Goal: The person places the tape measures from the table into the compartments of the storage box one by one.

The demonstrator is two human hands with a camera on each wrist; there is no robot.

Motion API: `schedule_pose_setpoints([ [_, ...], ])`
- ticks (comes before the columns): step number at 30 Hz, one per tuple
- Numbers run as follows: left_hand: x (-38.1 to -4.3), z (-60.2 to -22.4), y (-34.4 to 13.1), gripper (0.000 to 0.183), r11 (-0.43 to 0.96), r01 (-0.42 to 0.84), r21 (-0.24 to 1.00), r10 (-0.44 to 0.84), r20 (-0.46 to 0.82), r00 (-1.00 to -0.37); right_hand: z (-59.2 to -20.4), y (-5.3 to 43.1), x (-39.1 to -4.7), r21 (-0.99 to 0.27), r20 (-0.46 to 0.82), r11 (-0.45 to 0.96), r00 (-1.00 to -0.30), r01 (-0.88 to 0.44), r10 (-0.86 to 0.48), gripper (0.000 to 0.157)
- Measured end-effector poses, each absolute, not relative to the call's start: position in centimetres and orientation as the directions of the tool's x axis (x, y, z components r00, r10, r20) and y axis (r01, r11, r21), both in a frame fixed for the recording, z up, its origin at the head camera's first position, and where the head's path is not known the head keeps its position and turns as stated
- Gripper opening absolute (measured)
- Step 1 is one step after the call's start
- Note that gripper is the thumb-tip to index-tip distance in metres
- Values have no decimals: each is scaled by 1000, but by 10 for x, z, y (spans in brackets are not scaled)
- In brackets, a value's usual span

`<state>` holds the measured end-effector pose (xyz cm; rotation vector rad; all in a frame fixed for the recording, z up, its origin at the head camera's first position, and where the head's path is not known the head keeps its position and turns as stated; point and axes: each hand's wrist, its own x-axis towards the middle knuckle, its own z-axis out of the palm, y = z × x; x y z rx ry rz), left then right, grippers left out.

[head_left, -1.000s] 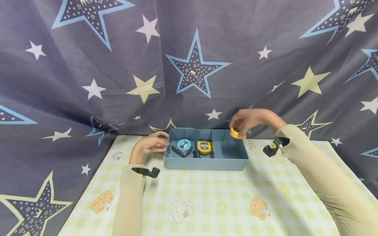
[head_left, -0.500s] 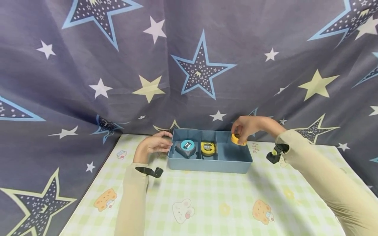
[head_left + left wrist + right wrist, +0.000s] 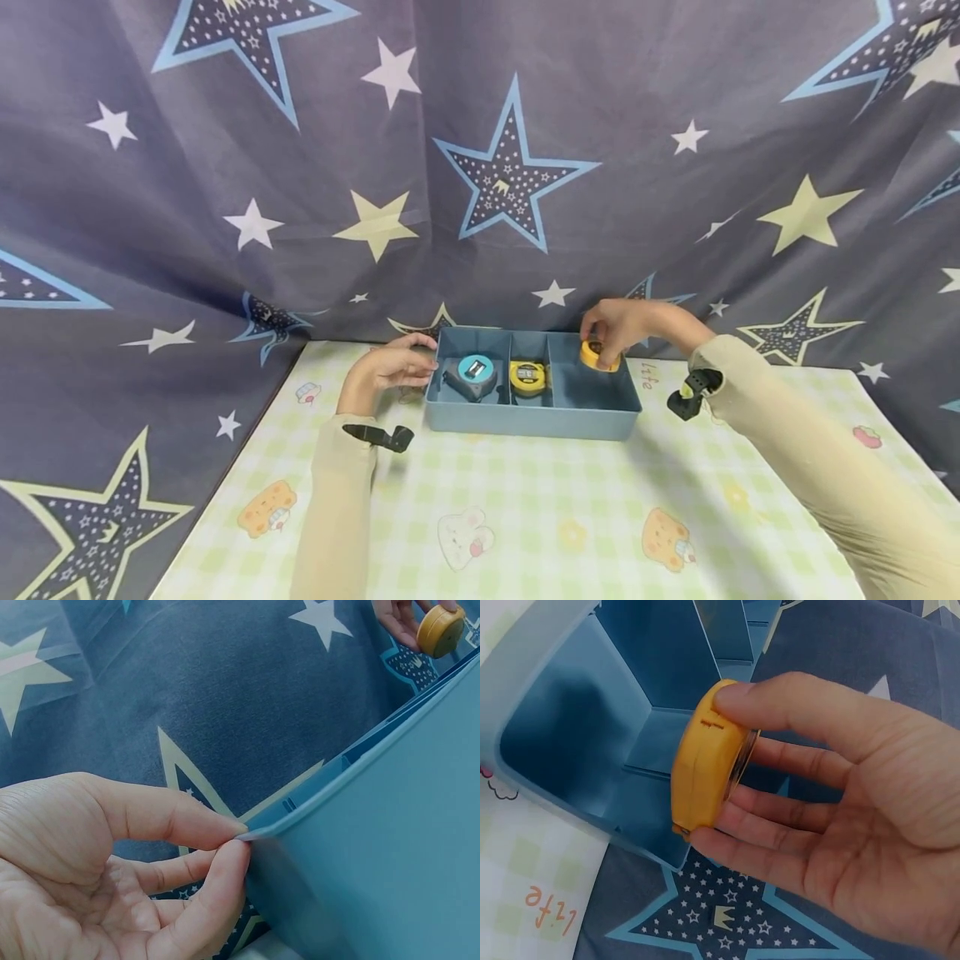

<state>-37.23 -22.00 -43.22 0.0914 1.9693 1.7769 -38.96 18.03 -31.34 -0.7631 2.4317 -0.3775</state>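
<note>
A blue-grey divided storage box point(image 3: 525, 422) stands near the back of the table. My left hand point(image 3: 390, 367) is at its left end; in the left wrist view, thumb and finger point(image 3: 225, 859) pinch the rim at the corner. My right hand point(image 3: 618, 325) grips a yellow-orange tape measure point(image 3: 701, 761) between thumb and fingers, over the back of the right compartment. A teal and dark grey tape measure point(image 3: 476, 375) lies in the left compartment. The narrow middle compartment holds a yellow tape measure point(image 3: 528, 377).
A pale green checked tablecloth point(image 3: 525, 492) with cartoon prints covers the table. Close behind the box hangs a dark curtain point(image 3: 337, 108) with stars. Black straps with small camera mounts point(image 3: 390, 437) sit on both sleeves.
My right hand has lowered the yellow-orange tape measure toward the right compartment and shifted it slightly left. My left hand stays at the box's left end. The head view has shifted slightly.
</note>
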Motion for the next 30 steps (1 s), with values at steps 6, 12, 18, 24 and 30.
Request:
schedule_pose_setpoints([
  [6, -372, -431, -222, 48, 161, -268, 950, 368, -310, -877, -318, 175, -390, -427, -438, 796, -672, -430, -598, 57],
  [12, -374, -432, -221, 49, 160, -261, 952, 377, -303, -875, -323, 175, -392, -442, -452, 791, -656, -423, -604, 58],
  [18, -377, -430, -220, 50, 164, -261, 951, 382, -305, -873, -323, 174, -394, -431, -455, 788, -648, -440, -611, 58],
  [24, -377, -431, -219, 49, 155, -264, 952, 376, -304, -875, -323, 173, -394, -426, -455, 791, -651, -439, -607, 62],
  [30, -375, -431, -221, 48, 172, -260, 950, 373, -307, -876, -324, 171, -397, -422, -456, 771, -623, -477, -635, 60],
])
